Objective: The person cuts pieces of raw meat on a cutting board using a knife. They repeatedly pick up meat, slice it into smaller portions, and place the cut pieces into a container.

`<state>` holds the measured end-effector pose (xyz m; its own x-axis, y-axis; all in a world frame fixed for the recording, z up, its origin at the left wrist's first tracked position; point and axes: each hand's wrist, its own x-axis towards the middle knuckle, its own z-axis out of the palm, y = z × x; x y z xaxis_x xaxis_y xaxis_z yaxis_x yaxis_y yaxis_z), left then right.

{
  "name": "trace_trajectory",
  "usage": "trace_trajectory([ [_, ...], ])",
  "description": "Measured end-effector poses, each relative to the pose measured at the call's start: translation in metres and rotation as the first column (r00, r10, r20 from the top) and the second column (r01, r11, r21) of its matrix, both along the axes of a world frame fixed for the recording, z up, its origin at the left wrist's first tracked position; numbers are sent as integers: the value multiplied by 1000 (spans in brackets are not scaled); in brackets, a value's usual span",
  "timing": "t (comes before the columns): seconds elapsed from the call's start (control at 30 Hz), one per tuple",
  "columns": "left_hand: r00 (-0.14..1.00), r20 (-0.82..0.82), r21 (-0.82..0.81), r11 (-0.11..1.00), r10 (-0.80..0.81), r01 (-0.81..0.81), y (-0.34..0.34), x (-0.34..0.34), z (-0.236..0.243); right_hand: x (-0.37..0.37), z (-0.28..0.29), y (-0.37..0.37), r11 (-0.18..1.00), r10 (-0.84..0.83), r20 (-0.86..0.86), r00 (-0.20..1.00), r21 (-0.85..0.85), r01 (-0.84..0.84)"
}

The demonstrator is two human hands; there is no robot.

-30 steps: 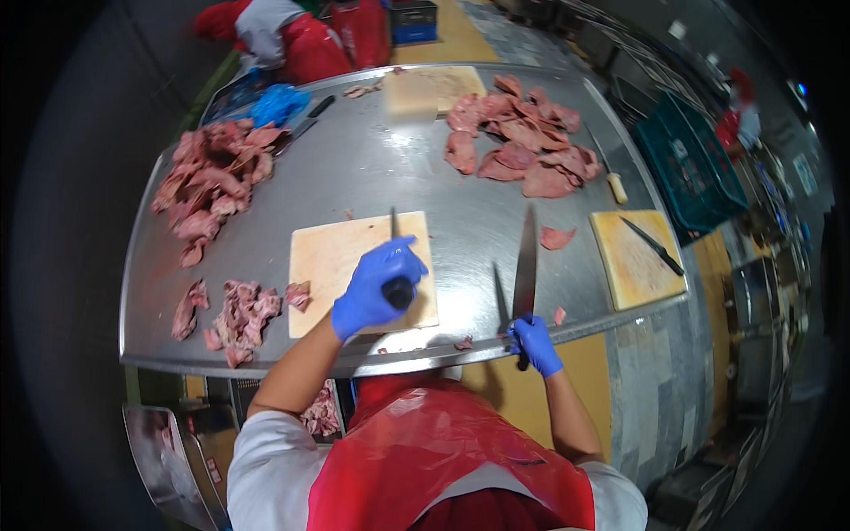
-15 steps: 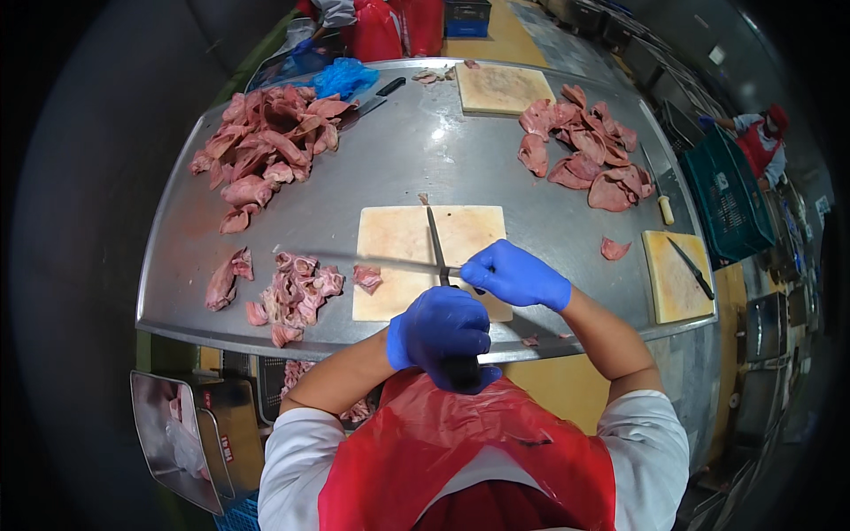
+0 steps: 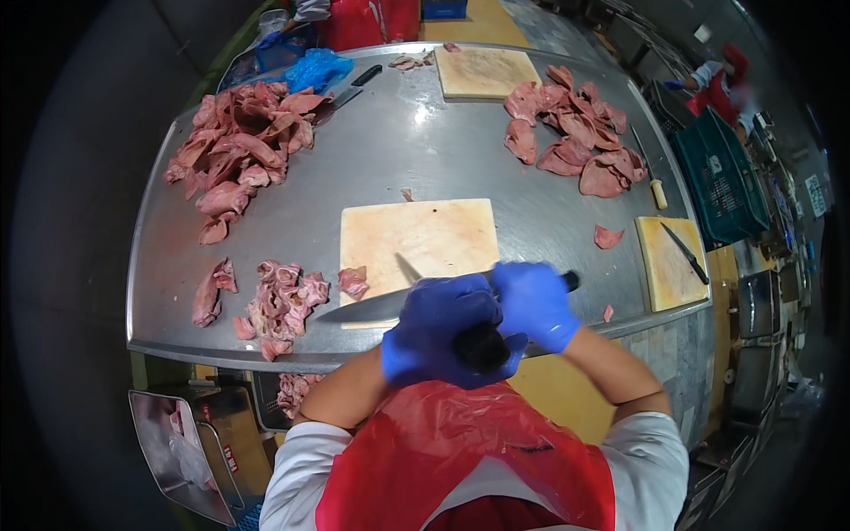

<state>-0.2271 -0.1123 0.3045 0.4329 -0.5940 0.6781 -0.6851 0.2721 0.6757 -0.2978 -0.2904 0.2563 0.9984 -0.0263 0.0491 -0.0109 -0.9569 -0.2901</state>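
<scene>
knife [image 3: 365, 310] partly hidden behind hands [image 3: 443, 320], co-worker [image 3: 365, 22] cut off at top edge

Metal tbl [image 3: 425, 164] carries 3 cutting bds [image 3: 421, 232], several meat piles [image 3: 248, 146] (pinkish), & pale-handled knife [image 3: 658, 195].

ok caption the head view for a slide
Gloved left hand grips a black handle, right hand a knife, near a cutting board.

Beyond the far edge of a steel table [image 3: 416, 150] stands a person in a red apron [image 3: 367, 22], near a blue box [image 3: 444, 8]. A crumpled blue plastic bag [image 3: 317, 71] lies at the table's far left. To the right, a teal crate [image 3: 742, 212] sits beside the table; past it, another person [image 3: 714, 96] wears red and white. Lower left, a metal bin [image 3: 152, 409] holds clear plastic.
</scene>
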Motion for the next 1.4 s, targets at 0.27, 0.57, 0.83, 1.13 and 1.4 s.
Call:
trace_trajectory([
  [0.27,996,-87,-15,1000,25,-27,17,-1,9,-74,-61,-141,912,-372,-527,764,-53,408],
  [0.57,962,198,-65,976,-190,206,28,-3,-3,-2,-13,-40,875,-3,-526,851,411,257],
  [0.83,999,19,-115,992,44,-41,46,-1,1,9,2,33,994,71,-55,996,91,-66],
  [1.13,947,229,-95,963,-225,252,25,27,-36,-140,-84,-92,834,-442,-407,799,142,533],
  [1.4,458,543,509,710,-704,487,-183,-59,-241,-192,-117,-148,104,-729,-448,517,675,731],
])
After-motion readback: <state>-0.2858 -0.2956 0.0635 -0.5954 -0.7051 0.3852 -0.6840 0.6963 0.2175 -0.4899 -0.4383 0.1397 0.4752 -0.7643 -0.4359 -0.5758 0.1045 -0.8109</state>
